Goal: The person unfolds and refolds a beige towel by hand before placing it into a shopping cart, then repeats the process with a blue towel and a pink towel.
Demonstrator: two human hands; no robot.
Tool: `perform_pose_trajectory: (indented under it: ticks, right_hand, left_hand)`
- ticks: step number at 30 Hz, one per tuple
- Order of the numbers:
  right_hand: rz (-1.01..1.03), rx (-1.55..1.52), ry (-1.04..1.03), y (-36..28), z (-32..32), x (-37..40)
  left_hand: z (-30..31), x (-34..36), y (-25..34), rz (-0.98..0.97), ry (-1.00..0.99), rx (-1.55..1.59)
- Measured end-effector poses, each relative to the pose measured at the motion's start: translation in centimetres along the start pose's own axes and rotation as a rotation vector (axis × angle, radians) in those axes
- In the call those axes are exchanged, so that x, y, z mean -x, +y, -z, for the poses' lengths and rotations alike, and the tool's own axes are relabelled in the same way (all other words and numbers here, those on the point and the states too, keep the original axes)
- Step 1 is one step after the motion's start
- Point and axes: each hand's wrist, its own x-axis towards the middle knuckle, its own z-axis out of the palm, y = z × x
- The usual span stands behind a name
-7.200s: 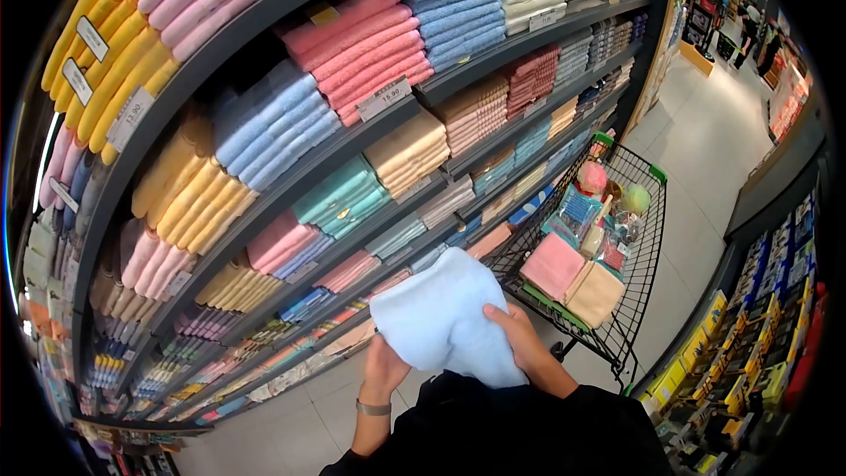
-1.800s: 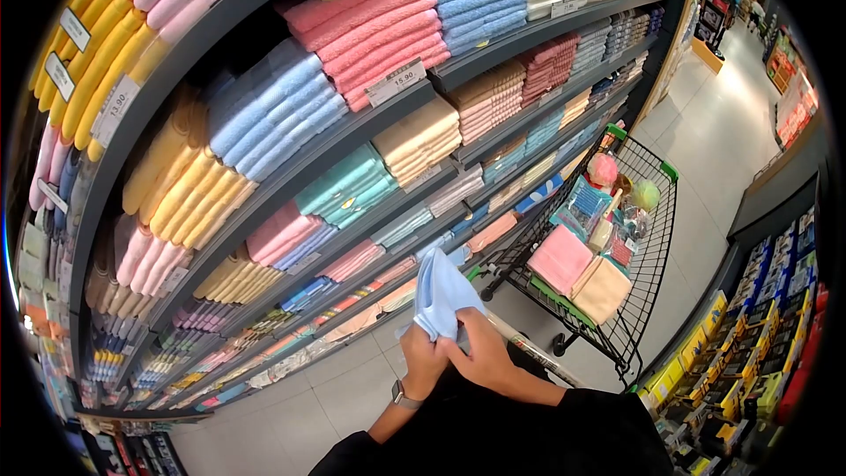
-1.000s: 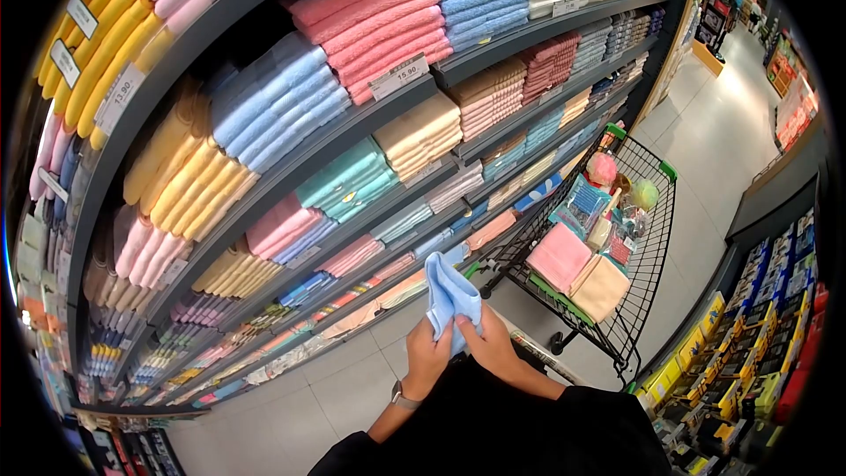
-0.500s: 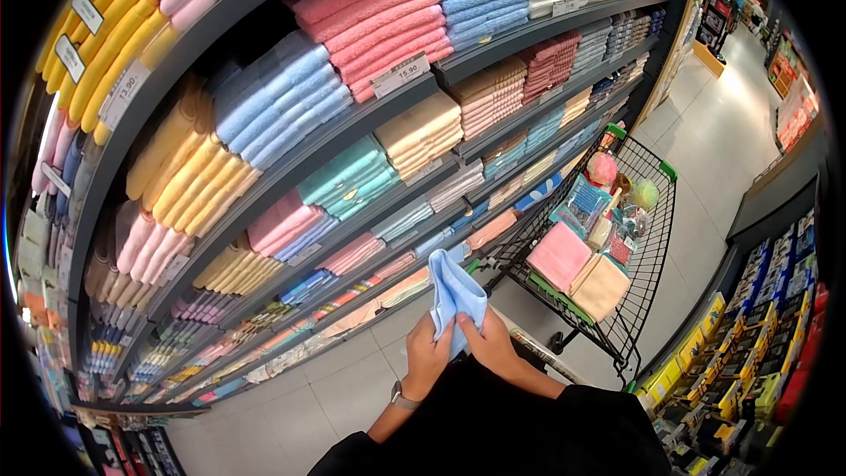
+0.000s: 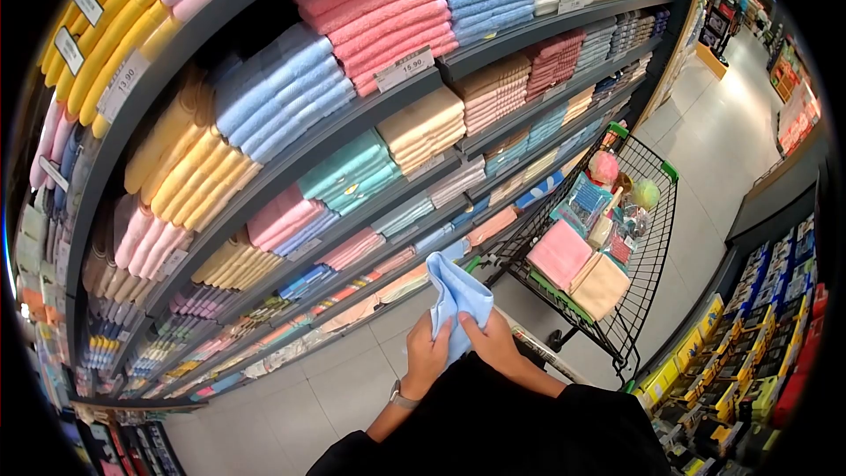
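Observation:
A light blue towel (image 5: 463, 295), folded, is held up between both hands at the lower middle of the view. My left hand (image 5: 427, 353), with a watch at its wrist, is closed on the towel's left side, and my right hand (image 5: 492, 342) grips its right side. Both thumbs press on the near face of the cloth. Just beyond the right hand stands a black wire shopping cart (image 5: 656, 247) with green corners. In it lie a pink towel (image 5: 560, 252), a cream towel (image 5: 601, 287) and several packaged items.
Long grey shelves (image 5: 291, 163) with stacks of folded towels in many colours fill the left and top. Pale floor tiles (image 5: 304, 405) show below them. Another rack (image 5: 731, 361) with yellow and blue packages stands at the lower right. An aisle runs off at the upper right.
The held towel's upper part has opened slightly and tilted to the right. Both hands keep their hold and have barely moved. The cart looks the same.

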Motion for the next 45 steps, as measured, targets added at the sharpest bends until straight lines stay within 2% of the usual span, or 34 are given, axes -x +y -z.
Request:
perform_pose_trajectory:
  ticks: [12,27,35,45]
  right_hand:
    - [-0.033,-0.005,-0.005,0.2,0.1,0.3]
    - [0.024,0.199,0.002,-1.0,0.4,0.6]
    - [-0.064,0.236,-0.033,0.5,0.8,1.1]
    - [-0.146,0.204,-0.074,1.1,0.8,0.9]
  left_hand:
    - [0.2,0.7,-0.9,0.054,-0.033,0.034]
    - [0.5,1.2,-1.6,0.144,-0.001,0.12]
    - [1.7,1.0,-1.6,0.246,0.004,0.167]
    - [2.1,0.5,-1.6,0.266,0.034,0.145]
